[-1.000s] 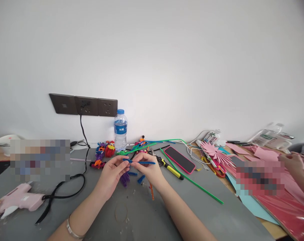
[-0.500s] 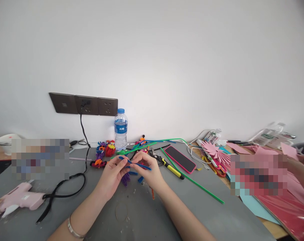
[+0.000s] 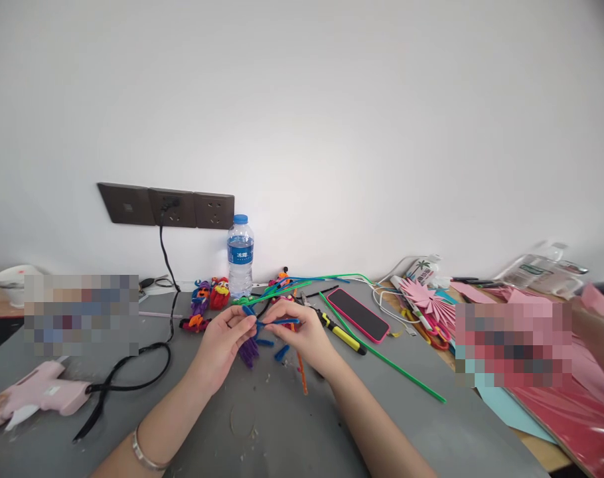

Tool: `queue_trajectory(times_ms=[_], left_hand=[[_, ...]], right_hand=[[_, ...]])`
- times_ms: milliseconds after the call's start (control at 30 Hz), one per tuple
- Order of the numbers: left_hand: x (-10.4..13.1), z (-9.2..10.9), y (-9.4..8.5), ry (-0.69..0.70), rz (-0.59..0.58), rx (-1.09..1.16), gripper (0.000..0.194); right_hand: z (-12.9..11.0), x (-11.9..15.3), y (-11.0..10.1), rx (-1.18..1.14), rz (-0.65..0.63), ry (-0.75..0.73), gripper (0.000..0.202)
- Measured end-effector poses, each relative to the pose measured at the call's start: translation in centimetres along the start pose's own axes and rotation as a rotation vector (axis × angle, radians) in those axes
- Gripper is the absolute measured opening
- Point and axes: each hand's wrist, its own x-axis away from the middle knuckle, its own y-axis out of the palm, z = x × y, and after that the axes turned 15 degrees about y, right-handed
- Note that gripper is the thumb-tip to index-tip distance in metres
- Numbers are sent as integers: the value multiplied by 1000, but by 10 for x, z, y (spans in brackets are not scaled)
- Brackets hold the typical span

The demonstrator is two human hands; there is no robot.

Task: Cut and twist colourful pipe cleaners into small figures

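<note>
Between my two hands is a blue pipe cleaner (image 3: 284, 321), bent and crossing itself near the fingertips. My left hand (image 3: 231, 340) pinches its left part between thumb and forefinger. The right part is gripped by my right hand (image 3: 302, 332), with an end sticking out past the thumb. Just below lie a purple pipe-cleaner bundle (image 3: 249, 353), a short blue piece (image 3: 281, 353) and an orange pipe cleaner (image 3: 302, 373). Behind my hands sit small fuzzy figures, one of them red (image 3: 219, 293). My palms hide part of the table and some pieces.
A water bottle (image 3: 240, 259) stands by the wall. Yellow-handled pliers (image 3: 349, 337), a pink-cased phone (image 3: 358, 314) and a long green pipe cleaner (image 3: 406, 372) lie right. A pink glue gun (image 3: 48, 390) with black cord rests left. At far right, another person's arm (image 3: 598, 338) is over pink paper.
My hands have drawn slightly apart, and the blue pipe cleaner now crosses itself between them. My right hand has shifted a little to the right. The other person's arm moved slightly.
</note>
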Motion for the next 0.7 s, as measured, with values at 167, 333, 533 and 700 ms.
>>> queue_trajectory(times_ms=[167,333,533,700], left_hand=[[1,1,-1,20,-58,-193,32],[2,2,-2,23,-229,-342,26],[4,8,-1,-47,-380,-429,25],[3,10,-3,-97,-466,-466,24]], right_hand=[[-3,0,-6,17,-12,51,12],[-2,0,-9,35,-50,121,15],[-3,1,-15,-3,-189,128,15],[0,2,-13,-169,-279,251,24]])
